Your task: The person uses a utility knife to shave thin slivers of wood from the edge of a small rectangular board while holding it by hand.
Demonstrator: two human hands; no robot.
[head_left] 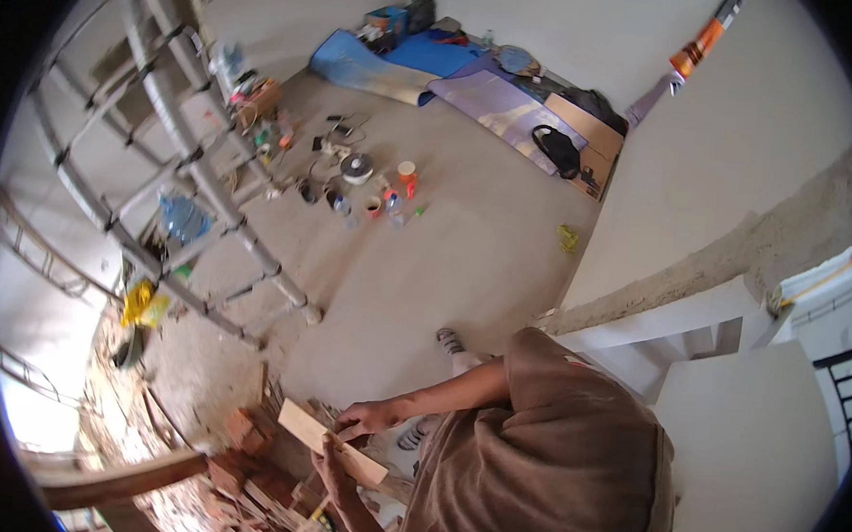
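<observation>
As I watched remotely, the left hand [331, 469] held the board [354, 460] over near scrap [269, 510]; the right hand [368, 418] was at its far edge, grip unclear. The board was not set down; what remained I couldn't tell.

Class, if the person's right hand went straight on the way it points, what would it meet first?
Probably the pale wooden board: the right hand is at its edge, though exact contact is unclear.
</observation>
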